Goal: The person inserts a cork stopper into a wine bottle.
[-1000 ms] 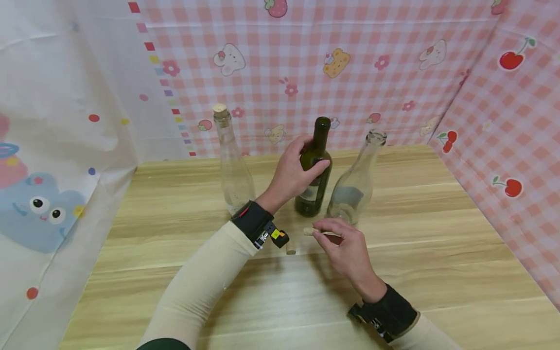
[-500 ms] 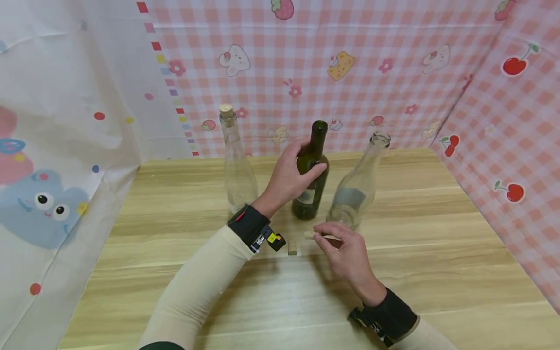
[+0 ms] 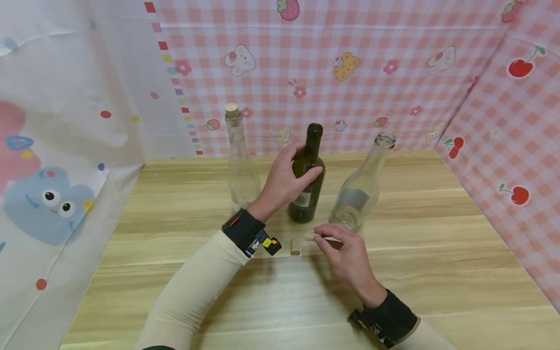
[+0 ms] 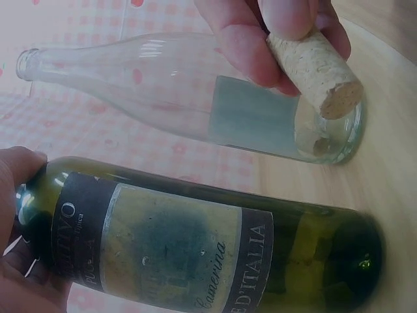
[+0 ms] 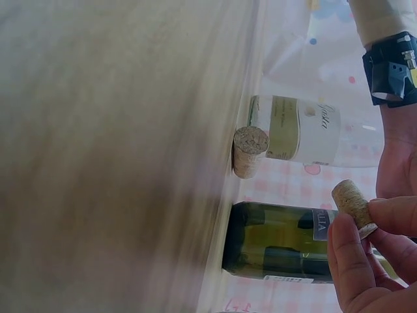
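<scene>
My left hand (image 3: 284, 176) grips a dark green wine bottle (image 3: 303, 212) around its shoulder; the bottle stands upright with its mouth uncorked. In the left wrist view its printed label (image 4: 172, 241) faces the camera. A cork (image 4: 319, 75) is pinched between the thumb and fingers of my right hand (image 3: 347, 255), held in front of the bottles. On the table, left of that hand, a second cork (image 3: 295, 247) stands on end. To the right of the green bottle is an uncorked clear glass bottle (image 3: 356, 194).
Left of the green bottle stands another clear bottle (image 3: 242, 180), with a cork (image 3: 232, 110) in its mouth. All sit on a wood-grain table (image 3: 437, 243). Behind it hangs a pink checked cloth (image 3: 262, 29), and white printed cloth (image 3: 65, 121) covers the left side.
My left hand has shifted the green bottle left and slightly nearer, widening its gap from the right clear bottle. The right hand keeps its cork, almost still. The head view has turned slightly left.
</scene>
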`<state>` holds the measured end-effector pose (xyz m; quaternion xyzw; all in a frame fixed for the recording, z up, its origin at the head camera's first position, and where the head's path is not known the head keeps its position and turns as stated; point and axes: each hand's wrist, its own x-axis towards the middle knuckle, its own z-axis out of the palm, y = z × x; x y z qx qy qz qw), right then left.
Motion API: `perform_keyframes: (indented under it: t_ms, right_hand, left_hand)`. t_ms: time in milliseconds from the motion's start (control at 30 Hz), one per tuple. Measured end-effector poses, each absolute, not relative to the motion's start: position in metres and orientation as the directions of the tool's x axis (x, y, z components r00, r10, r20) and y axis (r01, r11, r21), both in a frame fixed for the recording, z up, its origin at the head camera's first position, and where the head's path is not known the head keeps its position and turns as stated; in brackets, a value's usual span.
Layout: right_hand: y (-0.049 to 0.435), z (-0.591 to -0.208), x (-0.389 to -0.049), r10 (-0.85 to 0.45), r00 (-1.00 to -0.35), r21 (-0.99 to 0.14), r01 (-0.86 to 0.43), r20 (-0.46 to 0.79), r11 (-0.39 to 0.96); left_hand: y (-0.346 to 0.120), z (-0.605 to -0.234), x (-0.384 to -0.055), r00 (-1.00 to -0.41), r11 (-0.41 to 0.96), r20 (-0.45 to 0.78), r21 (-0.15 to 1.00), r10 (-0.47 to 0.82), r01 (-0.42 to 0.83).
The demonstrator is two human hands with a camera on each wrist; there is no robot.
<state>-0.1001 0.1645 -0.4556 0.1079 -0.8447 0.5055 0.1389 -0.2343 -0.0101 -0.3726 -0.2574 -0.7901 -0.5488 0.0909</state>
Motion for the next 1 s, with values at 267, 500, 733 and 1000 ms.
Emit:
perform_keyframes:
  t_ms: [267,500,733,1000]
  right_hand:
    - [0.162,-0.453,-0.099,-0.039,-0.940,-0.830,-0.318,0.339,0.457]
    - [0.161,-0.451,-0.098,-0.038,-0.943,-0.835,-0.312,0.332,0.453]
    - [0.162,-0.451,-0.098,-0.028,-0.947,-0.838,-0.296,0.320,0.457]
    - [0.162,-0.451,-0.098,-0.036,-0.946,-0.834,-0.301,0.321,0.462]
  left_hand:
    - [-0.015,-0.371,-0.230,-0.858,0.292,0.424,0.815,0.289,0.501]
    - [-0.020,-0.371,-0.228,-0.864,0.309,0.415,0.814,0.286,0.493]
    - [-0.022,-0.371,-0.227,-0.865,0.313,0.411,0.813,0.288,0.490]
    - [-0.026,-0.371,-0.224,-0.870,0.311,0.405,0.819,0.281,0.482]
